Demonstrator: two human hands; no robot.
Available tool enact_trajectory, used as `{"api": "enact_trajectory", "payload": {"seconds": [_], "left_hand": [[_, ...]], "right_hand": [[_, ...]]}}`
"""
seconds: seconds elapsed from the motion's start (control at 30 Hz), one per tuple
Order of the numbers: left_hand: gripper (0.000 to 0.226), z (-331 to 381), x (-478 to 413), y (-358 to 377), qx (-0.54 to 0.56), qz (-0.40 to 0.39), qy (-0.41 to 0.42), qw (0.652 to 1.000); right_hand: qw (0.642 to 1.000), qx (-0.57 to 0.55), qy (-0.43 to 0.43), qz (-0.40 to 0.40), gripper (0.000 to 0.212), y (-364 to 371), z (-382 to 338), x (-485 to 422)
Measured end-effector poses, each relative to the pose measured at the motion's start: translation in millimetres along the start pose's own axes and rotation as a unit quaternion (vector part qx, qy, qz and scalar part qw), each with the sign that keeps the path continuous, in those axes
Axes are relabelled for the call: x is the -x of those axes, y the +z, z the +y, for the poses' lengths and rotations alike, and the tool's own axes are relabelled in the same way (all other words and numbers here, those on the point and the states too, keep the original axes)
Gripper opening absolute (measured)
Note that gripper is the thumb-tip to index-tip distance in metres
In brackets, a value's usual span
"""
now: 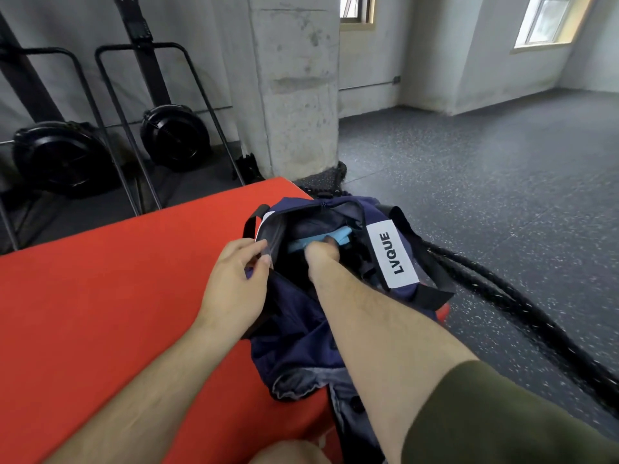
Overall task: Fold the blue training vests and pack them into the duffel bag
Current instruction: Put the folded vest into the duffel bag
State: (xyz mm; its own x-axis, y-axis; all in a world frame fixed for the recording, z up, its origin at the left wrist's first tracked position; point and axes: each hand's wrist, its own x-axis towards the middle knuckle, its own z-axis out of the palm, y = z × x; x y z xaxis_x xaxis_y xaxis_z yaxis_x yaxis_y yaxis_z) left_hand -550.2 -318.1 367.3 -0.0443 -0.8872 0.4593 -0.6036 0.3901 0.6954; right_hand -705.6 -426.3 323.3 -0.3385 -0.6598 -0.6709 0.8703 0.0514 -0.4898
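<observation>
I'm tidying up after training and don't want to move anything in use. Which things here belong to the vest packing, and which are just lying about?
In use: duffel bag; blue vest inside it; left hand pinching the bag's opening; right hand reaching in at the vest.
Lying about: red mat under the bag; black rope on the floor; two exercise machines by the wall.

Big red mat (117,296) fills the lower left of the frame. Behind it, upper left, a black fan-wheel machine (60,159) and a second fan-wheel machine (176,139) stand side by side in metal frames. A scuffed concrete pillar (298,95) is top centre. A thick black rope (522,306) runs from its foot to the lower right over the speckled grey floor (485,169). There's a window (546,21) at the upper right.
</observation>
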Motion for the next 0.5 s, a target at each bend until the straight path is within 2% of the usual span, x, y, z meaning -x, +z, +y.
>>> {"api": "enact_trajectory", "payload": {"seconds": [0.03,0.07,0.1,0.2,0.27,0.33,0.4,0.47,0.5], "left_hand": [[0.028,-2.2,-1.4,-0.9,0.000,0.003,0.001,1.000],[0.028,-3.3,-2.7,-1.5,0.001,0.004,0.002,1.000],[0.028,-4.5,-3.5,-1.5,0.002,0.004,0.004,1.000],[0.029,-7.9,-6.0,0.6,-0.009,-0.002,0.007,1.000],[0.030,-11.7,-7.4,2.9,-0.022,-0.008,0.002,1.000],[0.029,-15.4,-7.8,5.1,-0.030,-0.010,-0.006,0.999],[0.026,-19.2,-5.1,7.4,-0.037,-0.017,-0.017,0.999],[0.025,-21.4,-1.4,9.2,-0.039,-0.030,-0.022,0.999],[0.024,-20.9,0.5,9.0,-0.040,-0.035,-0.023,0.998]], "right_hand": [[0.992,0.115,-0.043,-0.018,0.042,5.3,0.9,-6.9],[0.972,0.215,-0.079,-0.053,0.045,8.7,2.5,-11.1],[0.943,0.303,-0.129,-0.054,0.049,10.0,5.2,-16.5],[0.866,0.462,-0.174,-0.083,0.048,8.7,3.3,-21.1],[0.793,0.574,-0.174,-0.106,0.044,5.5,-2.4,-12.6],[0.679,0.706,-0.177,-0.096,0.043,-0.3,-10.9,4.5],[0.565,0.793,-0.218,-0.060,0.044,-7.9,-17.5,26.3],[0.522,0.802,-0.281,-0.068,0.043,-19.8,-21.2,43.0],[0.519,0.796,-0.304,-0.069,0.040,-24.9,-22.1,51.3]]}}
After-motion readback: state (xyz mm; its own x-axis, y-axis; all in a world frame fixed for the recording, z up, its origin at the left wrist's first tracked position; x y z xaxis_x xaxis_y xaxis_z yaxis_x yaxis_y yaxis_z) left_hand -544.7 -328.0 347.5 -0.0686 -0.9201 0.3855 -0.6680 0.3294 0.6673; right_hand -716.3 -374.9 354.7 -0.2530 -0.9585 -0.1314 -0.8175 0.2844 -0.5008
